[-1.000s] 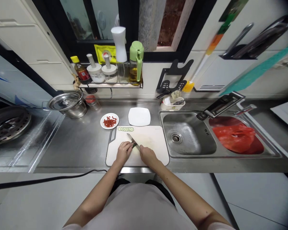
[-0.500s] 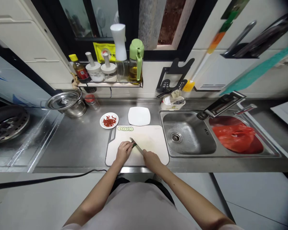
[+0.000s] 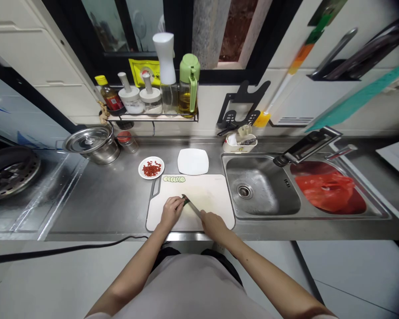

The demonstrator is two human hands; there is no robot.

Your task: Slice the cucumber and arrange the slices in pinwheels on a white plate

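Observation:
On the white cutting board (image 3: 216, 190), my left hand (image 3: 171, 212) is closed around a short dark-green piece of cucumber (image 3: 185, 200), mostly covered by the fingers. My right hand (image 3: 214, 226) grips a knife (image 3: 195, 209) by its handle; the blade points up and left, its tip beside the cucumber. A row of overlapping cucumber slices (image 3: 174, 179) lies along the board's upper left edge. Behind the board sits a bare white plate (image 3: 193, 161). A small white dish (image 3: 151, 177) to its left holds chopped red pieces (image 3: 151, 168).
Right of the board is a steel sink (image 3: 262, 190) with a faucet (image 3: 307, 146); a red plastic bag (image 3: 326, 190) fills its second basin. A lidded steel pot (image 3: 93, 144) stands at the back left. Above the counter, a shelf (image 3: 153, 117) carries bottles and seasoning jars.
My right hand and the knife have shifted slightly right and down. My left hand stays in almost the same place on the cucumber.

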